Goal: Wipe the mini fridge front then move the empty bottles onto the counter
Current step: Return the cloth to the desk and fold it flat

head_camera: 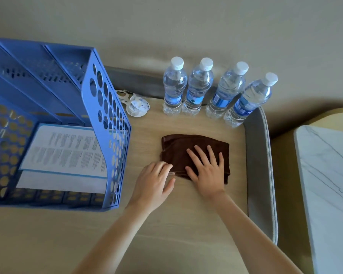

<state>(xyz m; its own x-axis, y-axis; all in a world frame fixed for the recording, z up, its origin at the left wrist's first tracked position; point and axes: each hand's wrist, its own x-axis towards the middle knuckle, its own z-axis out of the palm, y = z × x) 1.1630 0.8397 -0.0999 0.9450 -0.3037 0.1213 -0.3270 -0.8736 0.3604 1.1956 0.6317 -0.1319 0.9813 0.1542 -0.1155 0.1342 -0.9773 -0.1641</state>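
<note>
Right hand [207, 171] lay flat on the brown cloth [176, 147], fingers spread. Left hand [155, 178] curled at the cloth's left edge, grip unclear. Four bottles [198, 88] stood just behind the cloth. Best to gather it up folded and firm for the fridge front.

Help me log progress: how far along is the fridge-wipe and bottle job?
Looks done: four bottles stand on the counter. In hand: the right hand lies flat on the folded brown cloth, and the left hand pinches its edge. Left: unclear; no fridge is in view, so the wipe cannot be checked, nor whether the bottles are empty.
</note>
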